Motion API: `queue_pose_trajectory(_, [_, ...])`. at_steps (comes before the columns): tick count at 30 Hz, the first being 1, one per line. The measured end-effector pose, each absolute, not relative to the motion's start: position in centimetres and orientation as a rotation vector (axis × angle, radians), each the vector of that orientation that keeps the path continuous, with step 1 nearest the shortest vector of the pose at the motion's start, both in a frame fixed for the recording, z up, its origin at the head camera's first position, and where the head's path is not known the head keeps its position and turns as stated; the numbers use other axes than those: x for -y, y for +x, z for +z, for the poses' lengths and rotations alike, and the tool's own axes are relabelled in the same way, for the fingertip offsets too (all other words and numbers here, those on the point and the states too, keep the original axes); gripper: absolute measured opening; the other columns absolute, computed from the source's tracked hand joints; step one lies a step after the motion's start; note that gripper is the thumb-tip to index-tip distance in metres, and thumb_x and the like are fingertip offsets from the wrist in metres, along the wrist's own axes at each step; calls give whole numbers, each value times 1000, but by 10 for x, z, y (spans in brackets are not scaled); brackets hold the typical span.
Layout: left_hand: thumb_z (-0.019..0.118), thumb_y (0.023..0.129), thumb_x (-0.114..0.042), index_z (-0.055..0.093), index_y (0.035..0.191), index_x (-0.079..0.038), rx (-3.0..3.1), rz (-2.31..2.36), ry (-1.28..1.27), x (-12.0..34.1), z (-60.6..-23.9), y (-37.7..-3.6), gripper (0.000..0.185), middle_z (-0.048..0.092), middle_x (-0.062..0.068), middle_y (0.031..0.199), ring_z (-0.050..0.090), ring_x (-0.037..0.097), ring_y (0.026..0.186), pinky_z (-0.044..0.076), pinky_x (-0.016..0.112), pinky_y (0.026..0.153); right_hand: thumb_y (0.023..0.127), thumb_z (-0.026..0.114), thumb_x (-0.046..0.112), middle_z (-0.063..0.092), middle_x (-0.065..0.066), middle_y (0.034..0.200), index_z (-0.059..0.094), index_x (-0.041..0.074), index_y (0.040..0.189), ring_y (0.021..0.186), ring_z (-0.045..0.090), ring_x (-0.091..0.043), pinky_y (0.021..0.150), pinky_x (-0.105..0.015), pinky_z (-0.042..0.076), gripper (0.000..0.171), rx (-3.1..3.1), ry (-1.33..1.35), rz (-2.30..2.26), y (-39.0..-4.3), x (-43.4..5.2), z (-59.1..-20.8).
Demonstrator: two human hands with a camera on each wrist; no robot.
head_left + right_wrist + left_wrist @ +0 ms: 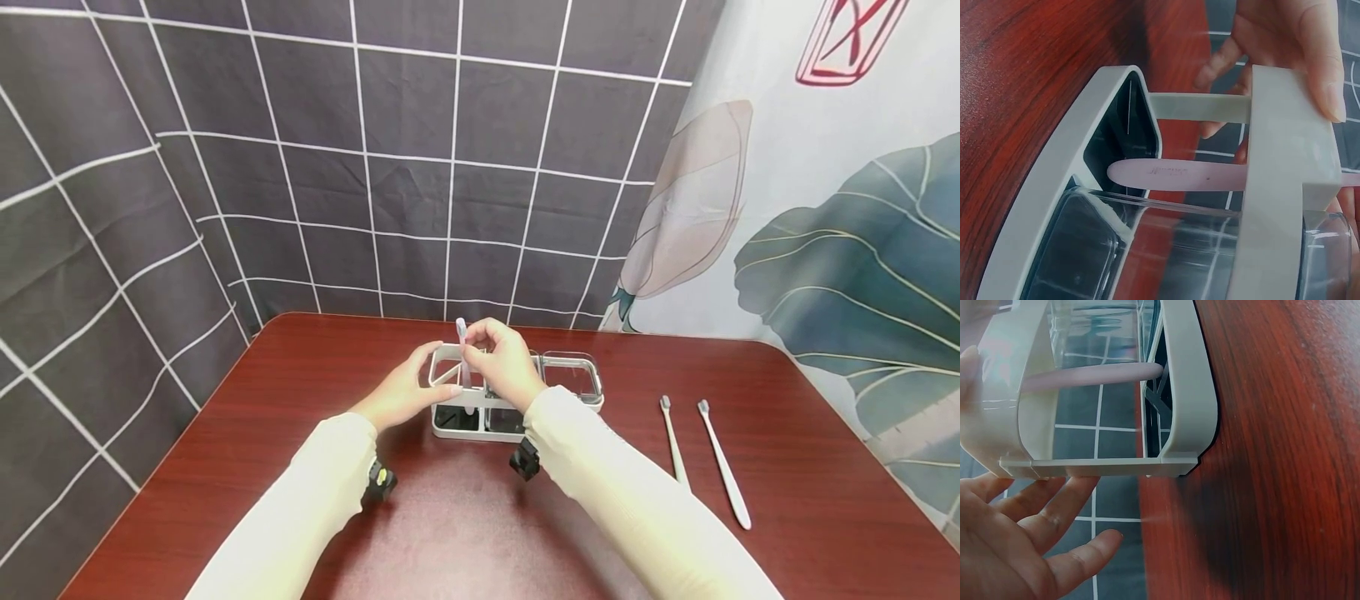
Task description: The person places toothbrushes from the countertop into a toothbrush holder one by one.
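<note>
Currently on record, largest first: red-brown table (300, 375), set against a dark tiled wall (337, 167) with a leaf-print curtain (825, 250) at the right. Grey-white toothbrush holder (480, 421) near the table's middle, standing upright; open-frame section at its left, clear plastic cups (572, 371) seated in its right part. Left hand (405, 392) at the holder's left end, fingers straight and loosely spread against the frame, steadying rather than gripping. Right hand (504, 360) above the frame, fingertips pinching a pale pink toothbrush (462, 354) near its upper end, bristle head up. Handle of that brush already passed down through the left frame opening, per both wrist views; lower tip close to the base, contact with the base not discernible. Placement judged nearly finished, not released. Two further white toothbrushes (701, 458) lying flat on the table well to the right of the holder, side by side, untouched. Status, by estimate: one of three brushes partly seated, two outstanding.
</note>
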State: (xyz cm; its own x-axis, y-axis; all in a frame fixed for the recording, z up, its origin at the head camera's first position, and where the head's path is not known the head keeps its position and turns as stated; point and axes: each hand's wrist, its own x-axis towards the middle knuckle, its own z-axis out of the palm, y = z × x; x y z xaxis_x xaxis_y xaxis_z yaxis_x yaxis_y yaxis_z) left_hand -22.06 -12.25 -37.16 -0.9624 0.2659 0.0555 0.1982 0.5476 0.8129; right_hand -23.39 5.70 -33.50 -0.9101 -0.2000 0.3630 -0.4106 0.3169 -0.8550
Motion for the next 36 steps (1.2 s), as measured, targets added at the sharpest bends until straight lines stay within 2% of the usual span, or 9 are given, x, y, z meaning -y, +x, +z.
queue_pose_trajectory(18, [73,83,-37,32,148,-7,-2685,1405,395,122,-371,-220,82,41,18,146,45,33,128,36,53,106,84,68,0,67,-8,89,64,4,93,84,64,-20,68,-24,50,10,2470,562,1583,-234,-56,-333])
queue_pose_trajectory(24, [73,83,-38,32,148,-8,-2685,1408,401,123,-373,-221,82,41,18,147,44,35,130,34,55,106,84,72,6,67,-10,102,65,3,107,93,66,-24,82,-36,55,24,2483,595,1530,-227,-64,-329])
queue_pose_trajectory(28, [73,83,-39,31,148,-10,-2682,1397,398,124,-372,-220,83,40,17,147,42,36,132,33,57,107,84,73,10,63,-13,114,62,2,120,105,62,-27,91,-39,51,39,2512,641,1355,-225,-75,-327])
queue_pose_trajectory(36, [73,83,-38,31,149,-11,-2680,1393,390,123,-371,-218,83,39,16,148,39,37,134,30,59,107,85,72,28,55,-9,135,56,10,133,127,50,-23,106,-40,40,54,2597,677,859,-216,-100,-317])
